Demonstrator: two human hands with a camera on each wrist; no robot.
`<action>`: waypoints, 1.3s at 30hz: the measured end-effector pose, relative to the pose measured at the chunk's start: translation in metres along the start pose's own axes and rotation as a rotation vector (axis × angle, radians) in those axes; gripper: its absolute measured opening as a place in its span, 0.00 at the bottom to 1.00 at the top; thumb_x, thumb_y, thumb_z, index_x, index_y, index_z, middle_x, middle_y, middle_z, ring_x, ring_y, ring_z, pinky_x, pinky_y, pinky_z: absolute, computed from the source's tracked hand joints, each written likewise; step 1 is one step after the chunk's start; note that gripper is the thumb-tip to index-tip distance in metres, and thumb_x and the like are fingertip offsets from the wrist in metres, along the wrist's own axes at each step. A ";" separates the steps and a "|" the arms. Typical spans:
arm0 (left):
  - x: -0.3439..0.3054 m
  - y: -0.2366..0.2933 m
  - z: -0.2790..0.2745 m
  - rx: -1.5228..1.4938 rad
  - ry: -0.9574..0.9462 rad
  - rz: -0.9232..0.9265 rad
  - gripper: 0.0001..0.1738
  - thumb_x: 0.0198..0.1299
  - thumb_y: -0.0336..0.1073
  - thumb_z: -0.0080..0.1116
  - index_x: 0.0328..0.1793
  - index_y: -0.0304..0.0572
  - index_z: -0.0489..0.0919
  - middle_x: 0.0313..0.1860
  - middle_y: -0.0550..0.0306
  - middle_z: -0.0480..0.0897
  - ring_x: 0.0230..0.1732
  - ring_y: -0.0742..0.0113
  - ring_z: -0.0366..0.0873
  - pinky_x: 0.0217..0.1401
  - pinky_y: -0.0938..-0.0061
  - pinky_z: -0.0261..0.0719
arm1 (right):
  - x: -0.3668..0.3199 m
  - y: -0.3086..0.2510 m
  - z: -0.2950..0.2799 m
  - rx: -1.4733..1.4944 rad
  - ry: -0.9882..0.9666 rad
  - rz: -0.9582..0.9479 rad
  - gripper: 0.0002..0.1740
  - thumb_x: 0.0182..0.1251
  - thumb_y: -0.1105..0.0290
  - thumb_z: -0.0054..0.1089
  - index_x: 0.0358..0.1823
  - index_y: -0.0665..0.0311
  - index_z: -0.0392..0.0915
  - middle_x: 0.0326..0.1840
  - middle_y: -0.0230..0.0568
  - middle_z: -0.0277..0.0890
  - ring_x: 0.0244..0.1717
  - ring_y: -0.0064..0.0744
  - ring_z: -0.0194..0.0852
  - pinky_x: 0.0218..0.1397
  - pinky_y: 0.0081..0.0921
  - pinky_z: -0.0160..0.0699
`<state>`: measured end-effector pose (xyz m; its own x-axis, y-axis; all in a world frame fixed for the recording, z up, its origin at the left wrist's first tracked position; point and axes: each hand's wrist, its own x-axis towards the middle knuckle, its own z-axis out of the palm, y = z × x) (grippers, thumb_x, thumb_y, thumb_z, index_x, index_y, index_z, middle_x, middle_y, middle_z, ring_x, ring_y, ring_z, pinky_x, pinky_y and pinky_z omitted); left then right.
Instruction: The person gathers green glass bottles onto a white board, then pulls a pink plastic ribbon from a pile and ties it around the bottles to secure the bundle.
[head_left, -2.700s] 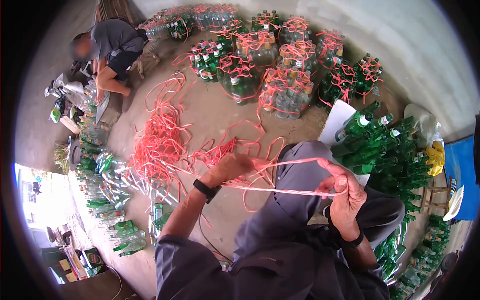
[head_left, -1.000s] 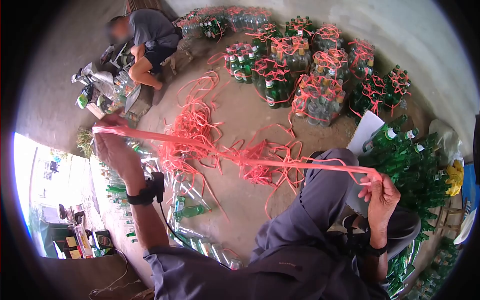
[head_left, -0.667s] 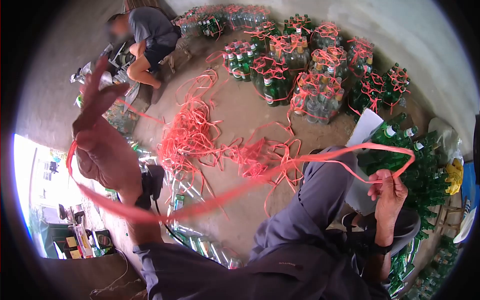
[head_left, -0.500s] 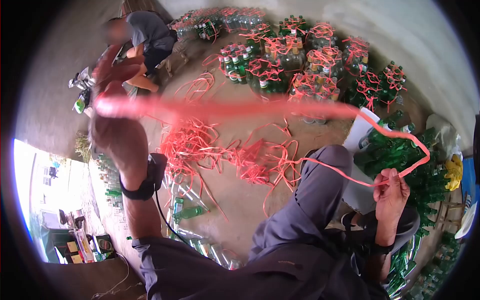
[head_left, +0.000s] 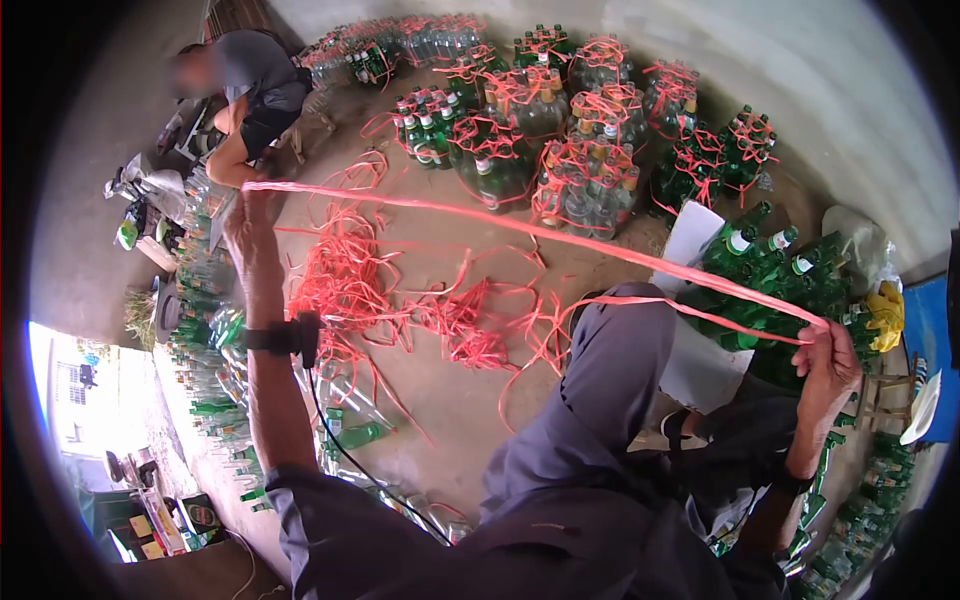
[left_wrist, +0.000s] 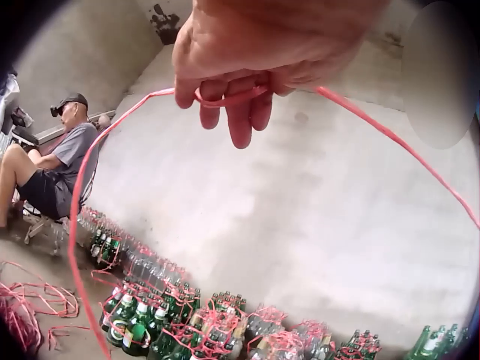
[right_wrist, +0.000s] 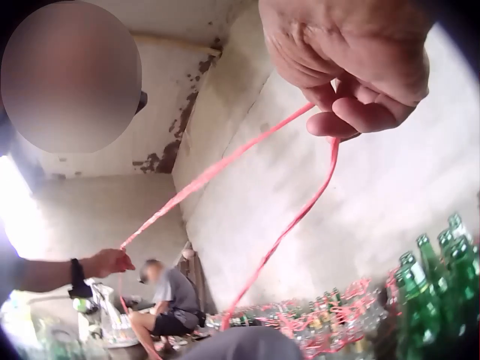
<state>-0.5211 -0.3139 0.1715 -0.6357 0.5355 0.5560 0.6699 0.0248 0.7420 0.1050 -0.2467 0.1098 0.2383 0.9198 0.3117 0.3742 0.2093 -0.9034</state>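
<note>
A length of pink-red plastic twine (head_left: 520, 225) stretches nearly straight between the two raised hands, sloping down toward the right. My left hand (head_left: 250, 235) holds one end of this span, arm reaching far forward; in the left wrist view, the twine runs through the curled fingers (left_wrist: 238, 124). At the right, my right hand (head_left: 830, 365) pinches the other end between thumb and fingers. From it, a second strand (right_wrist: 281, 236) hangs back over the knee toward a tangled twine heap (head_left: 470, 325) on the floor.
A larger tangle of twine (head_left: 340, 265) lies ahead. Bottle bundles tied with twine (head_left: 590, 185) stand along the wall. Loose green bottles (head_left: 755, 270) fill the right side beside a white board (head_left: 690, 235); more line the left. Another person (head_left: 262, 95) sits bent over at far left.
The hands have gone from close together to far apart. The left hand, opened and swung forward, now grips again. The twine's slack loop has straightened, and the right hand has shifted slightly right.
</note>
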 end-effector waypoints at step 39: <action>-0.058 0.101 0.048 -0.446 -0.372 -0.172 0.19 0.76 0.41 0.47 0.30 0.44 0.75 0.19 0.67 0.67 0.19 0.81 0.58 0.21 0.81 0.54 | -0.018 -0.019 0.126 -0.133 -0.674 -0.229 0.03 0.60 0.78 0.61 0.33 0.72 0.80 0.26 0.55 0.78 0.24 0.50 0.78 0.29 0.36 0.74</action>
<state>-0.3978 -0.3019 0.1960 -0.4899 0.8163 0.3060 0.2933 -0.1762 0.9396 -0.0190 -0.2253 0.0847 -0.4478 0.8714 0.2005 0.4645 0.4183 -0.7806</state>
